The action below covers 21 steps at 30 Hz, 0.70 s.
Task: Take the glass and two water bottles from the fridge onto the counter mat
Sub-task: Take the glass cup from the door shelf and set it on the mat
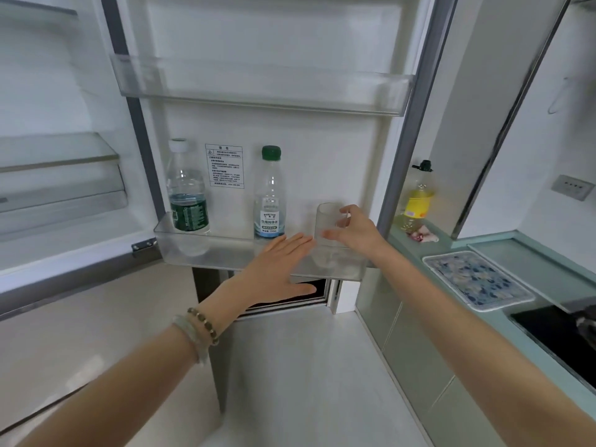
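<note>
- The right hand holds the glass, with thumb in front and fingers curled round its far side.
- The glass stands at the right end of the lower door shelf of the open fridge.
- The left hand is flat with its fingers straight and close together, in front of the shelf and just left of the glass.
- A white-capped bottle stands at the shelf's left end and a green-capped bottle in the middle.
- The patterned mat lies on the bench to the right.
</note>
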{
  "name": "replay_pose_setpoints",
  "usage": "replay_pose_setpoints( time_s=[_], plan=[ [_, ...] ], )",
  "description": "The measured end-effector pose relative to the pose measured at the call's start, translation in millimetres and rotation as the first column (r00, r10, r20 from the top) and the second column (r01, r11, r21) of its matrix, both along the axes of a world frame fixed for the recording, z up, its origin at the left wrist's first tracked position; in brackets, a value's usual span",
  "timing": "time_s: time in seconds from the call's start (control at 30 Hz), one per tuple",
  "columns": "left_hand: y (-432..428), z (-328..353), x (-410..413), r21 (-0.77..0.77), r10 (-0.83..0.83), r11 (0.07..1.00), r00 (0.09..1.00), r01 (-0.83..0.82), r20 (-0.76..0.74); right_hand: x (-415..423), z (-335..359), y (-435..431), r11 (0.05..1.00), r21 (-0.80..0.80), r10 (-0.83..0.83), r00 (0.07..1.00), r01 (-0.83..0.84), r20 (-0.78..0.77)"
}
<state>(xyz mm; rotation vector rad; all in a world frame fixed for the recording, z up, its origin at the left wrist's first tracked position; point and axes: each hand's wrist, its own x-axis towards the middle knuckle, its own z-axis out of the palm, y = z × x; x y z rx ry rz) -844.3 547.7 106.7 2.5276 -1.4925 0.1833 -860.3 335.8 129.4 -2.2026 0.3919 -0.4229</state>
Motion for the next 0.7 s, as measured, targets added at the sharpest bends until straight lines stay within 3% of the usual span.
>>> replay_pose_setpoints(
  time_s=[0.33, 0.7],
  plan=[
    [-14.9, -6.0, 15.4, -0.028, -0.025, 0.999, 0.999, 0.026, 0.038, 13.3, 1.2, -16.6, 0.985, 0.082, 0.158, 0.986, -0.153, -0.056],
    [-9.8, -4.2, 20.3, -0.142, -0.107, 0.984, 0.994, 0.107, 0.006, 11.8, 3.2, -15.8, 0.977, 0.139, 0.171, 0.985, -0.165, -0.035]
  ],
)
